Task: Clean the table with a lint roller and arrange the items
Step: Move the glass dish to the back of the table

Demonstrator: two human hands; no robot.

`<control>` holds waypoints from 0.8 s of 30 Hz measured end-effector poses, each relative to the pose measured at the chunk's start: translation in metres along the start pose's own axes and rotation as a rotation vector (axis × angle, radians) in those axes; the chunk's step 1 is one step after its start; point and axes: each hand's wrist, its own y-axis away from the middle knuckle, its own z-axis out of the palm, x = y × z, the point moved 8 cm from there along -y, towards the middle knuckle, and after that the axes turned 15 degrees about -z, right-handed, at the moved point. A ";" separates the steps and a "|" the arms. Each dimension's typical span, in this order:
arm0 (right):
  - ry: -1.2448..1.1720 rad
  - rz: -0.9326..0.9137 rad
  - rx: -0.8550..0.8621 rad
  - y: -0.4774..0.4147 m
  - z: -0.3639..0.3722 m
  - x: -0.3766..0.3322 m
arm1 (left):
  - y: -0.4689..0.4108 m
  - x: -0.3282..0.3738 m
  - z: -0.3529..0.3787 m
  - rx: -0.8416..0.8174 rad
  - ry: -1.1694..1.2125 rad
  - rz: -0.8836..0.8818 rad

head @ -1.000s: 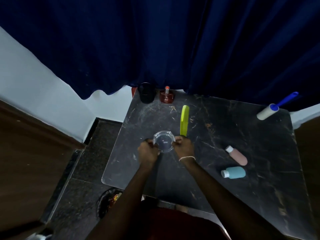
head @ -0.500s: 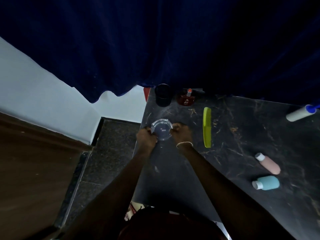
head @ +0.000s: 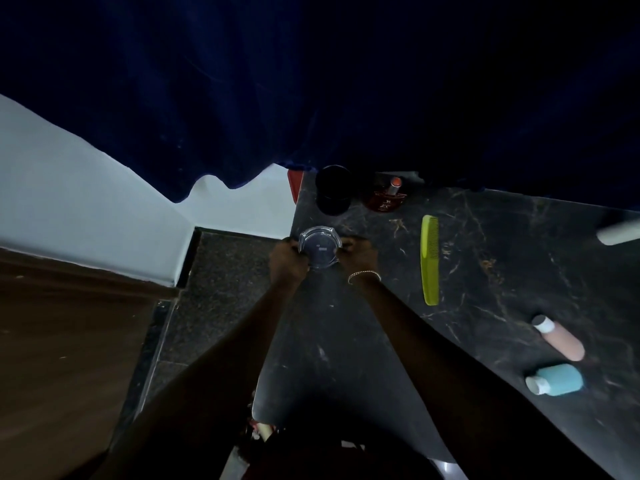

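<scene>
A clear glass ashtray (head: 318,247) sits near the far left edge of the black marble table (head: 502,271). My left hand (head: 286,259) grips its left side and my right hand (head: 358,254), with a bracelet on the wrist, grips its right side. The lint roller (head: 618,233) lies at the far right edge of the view, only its white roll showing. A green comb (head: 429,259) lies to the right of my hands.
A black cup (head: 333,190) and a dark red perfume bottle (head: 386,197) stand at the table's back left. A pink bottle (head: 559,337) and a light blue bottle (head: 556,379) lie on their sides at the right. A dark blue curtain (head: 346,81) hangs behind.
Both hands have carried the ashtray from the table's middle to its far left edge, close to the black cup. The view has swung left, so the roller is nearly out of frame.
</scene>
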 end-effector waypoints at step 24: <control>0.197 -0.330 -0.019 0.093 -0.026 0.020 | 0.089 -0.039 0.009 0.116 -0.357 0.527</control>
